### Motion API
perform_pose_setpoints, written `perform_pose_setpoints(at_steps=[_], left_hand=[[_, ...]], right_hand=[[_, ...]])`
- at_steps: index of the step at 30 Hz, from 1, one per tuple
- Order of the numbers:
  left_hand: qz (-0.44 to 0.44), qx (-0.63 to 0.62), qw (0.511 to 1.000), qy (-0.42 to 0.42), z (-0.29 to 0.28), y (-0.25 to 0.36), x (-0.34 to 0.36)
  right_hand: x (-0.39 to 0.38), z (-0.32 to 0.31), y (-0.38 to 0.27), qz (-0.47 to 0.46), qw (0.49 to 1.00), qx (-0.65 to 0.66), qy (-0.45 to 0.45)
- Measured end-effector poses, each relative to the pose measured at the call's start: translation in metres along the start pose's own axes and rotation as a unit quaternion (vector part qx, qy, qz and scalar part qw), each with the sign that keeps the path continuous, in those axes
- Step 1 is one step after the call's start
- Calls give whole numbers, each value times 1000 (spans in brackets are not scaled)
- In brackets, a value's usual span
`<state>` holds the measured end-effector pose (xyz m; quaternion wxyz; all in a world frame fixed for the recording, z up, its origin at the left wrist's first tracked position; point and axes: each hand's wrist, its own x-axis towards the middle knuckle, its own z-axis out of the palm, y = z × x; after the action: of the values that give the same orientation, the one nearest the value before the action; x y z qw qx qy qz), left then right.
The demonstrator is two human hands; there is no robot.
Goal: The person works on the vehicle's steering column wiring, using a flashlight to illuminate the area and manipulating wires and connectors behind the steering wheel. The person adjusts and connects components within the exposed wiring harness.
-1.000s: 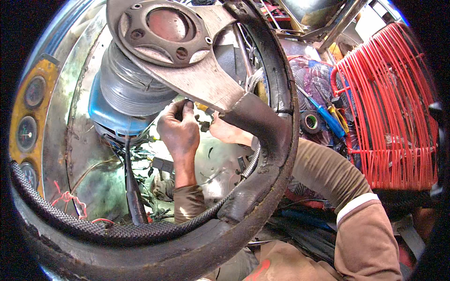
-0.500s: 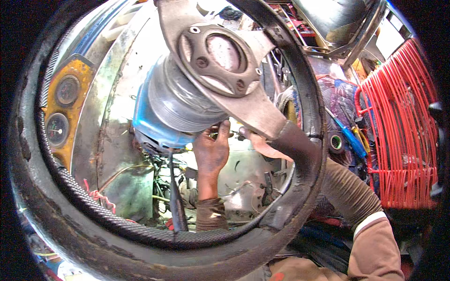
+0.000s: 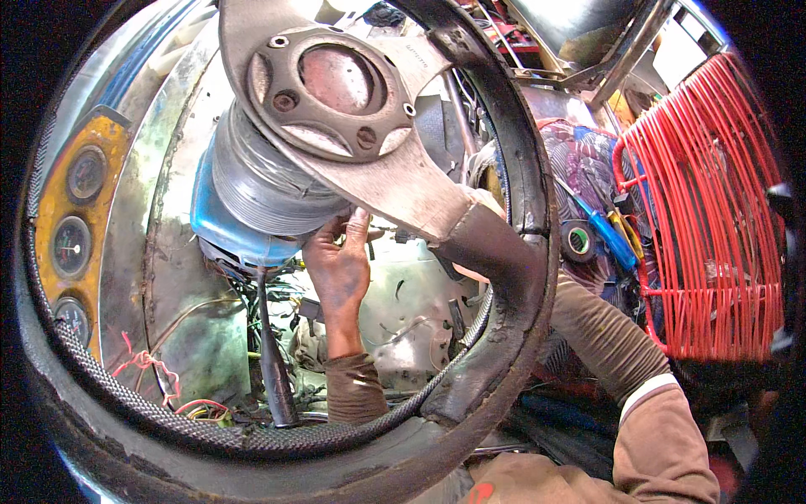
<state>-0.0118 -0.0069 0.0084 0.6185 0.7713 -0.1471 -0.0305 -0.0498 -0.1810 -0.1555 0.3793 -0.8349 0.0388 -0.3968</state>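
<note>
My left hand (image 3: 337,267) reaches up beneath the ribbed grey column boot (image 3: 273,193) and blue housing (image 3: 210,210), fingers curled under the boot's lower edge; what they grip is unclear. Above them is the steering wheel (image 3: 520,168) with its metal hub (image 3: 336,134). My right hand (image 3: 473,273) is mostly hidden behind the right spoke, so its fingers cannot be read clearly; that forearm passes beside the rim. Wires, small dark connectors and a dark lever (image 3: 273,361) hang around and below the housing.
A yellow gauge panel (image 3: 80,202) is at left over bare metal. At right are a red corded seat (image 3: 705,218), a patterned cloth (image 3: 571,151), a blue-handled tool (image 3: 611,239) and a tape roll (image 3: 578,241). Metal frames stand at the top right.
The view has shifted back and forth slightly. My right hand, seen below the spoke earlier, has moved right and behind it. My left hand remains under the boot, fingers slightly shifted.
</note>
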Motion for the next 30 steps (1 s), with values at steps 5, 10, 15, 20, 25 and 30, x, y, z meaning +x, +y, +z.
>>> perform_pose_setpoints(at_steps=[5,10,15,20,25,30], left_hand=[[18,-28,999,-4,-3,-8,4],[2,-31,1000,0,-3,-7,2],[11,-40,999,11,-2,-5,0],[45,190,980,46,-5,0,3],[38,37,998,38,-1,0,-1],[7,-23,999,22,-2,1,-2]], right_hand=[[13,-12,-15,-17,997,-61,-34],[13,-14,-17,-17,995,-89,-48],[13,-10,-19,-24,992,-112,-45],[34,-29,-58,-96,968,-228,32],[36,-68,-73,97,932,-180,-300],[31,-48,-54,103,970,-75,-210]])
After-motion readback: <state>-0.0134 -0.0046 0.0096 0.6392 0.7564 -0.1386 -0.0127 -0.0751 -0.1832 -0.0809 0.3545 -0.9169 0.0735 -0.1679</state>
